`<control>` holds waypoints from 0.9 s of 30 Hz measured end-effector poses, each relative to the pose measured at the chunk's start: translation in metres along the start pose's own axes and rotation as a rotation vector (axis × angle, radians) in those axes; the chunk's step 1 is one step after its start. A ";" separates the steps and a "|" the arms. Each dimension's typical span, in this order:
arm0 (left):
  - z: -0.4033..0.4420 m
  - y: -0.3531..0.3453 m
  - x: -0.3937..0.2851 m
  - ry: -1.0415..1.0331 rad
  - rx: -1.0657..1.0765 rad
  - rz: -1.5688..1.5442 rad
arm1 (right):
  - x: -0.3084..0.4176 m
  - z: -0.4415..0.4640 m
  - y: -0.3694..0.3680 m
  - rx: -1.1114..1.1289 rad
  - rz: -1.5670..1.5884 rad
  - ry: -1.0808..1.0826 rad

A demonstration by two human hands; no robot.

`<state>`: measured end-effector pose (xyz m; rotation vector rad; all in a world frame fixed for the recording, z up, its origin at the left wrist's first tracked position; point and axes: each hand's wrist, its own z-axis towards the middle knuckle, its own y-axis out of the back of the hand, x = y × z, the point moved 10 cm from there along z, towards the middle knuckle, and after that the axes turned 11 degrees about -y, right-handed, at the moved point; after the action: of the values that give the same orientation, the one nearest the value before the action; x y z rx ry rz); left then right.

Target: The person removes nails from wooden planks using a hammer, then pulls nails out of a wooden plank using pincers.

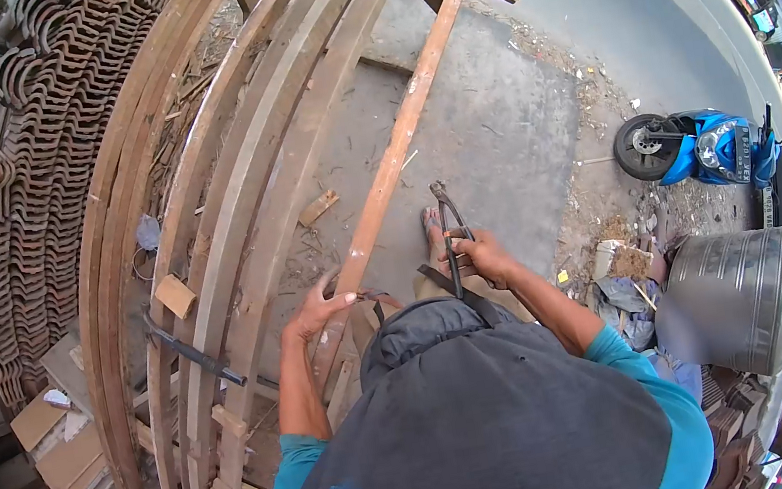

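My right hand is closed round the handles of a pair of long-handled pincers, whose jaws point away from me above the grey ground. My left hand rests at the near part of a narrow reddish-brown wooden batten, its fingers curled at the batten's edge. The batten runs diagonally from beside my body up to the top of the view. A dark strap or strip shows close to the left fingers; whether they grip it is unclear.
Long timber beams lie side by side on the left, with a dark bar and a small wood block across them. Roof tiles are stacked far left. A blue motorcycle and a metal drum stand right.
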<state>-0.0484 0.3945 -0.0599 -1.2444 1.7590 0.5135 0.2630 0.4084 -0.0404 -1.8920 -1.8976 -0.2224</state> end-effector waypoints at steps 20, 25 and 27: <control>0.153 -0.048 -0.092 -0.085 -0.419 0.758 | 0.186 0.021 0.112 0.252 -0.339 0.066; 0.137 -0.075 -0.124 0.027 -0.485 0.891 | 0.197 0.029 0.116 0.245 -0.447 0.050; 0.139 -0.075 -0.129 0.001 -0.520 0.917 | 0.206 0.031 0.120 0.242 -0.458 0.028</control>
<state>0.0911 0.5356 -0.0113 -0.6661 2.2229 1.5644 0.3824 0.6132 -0.0049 -1.2781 -2.2047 -0.1499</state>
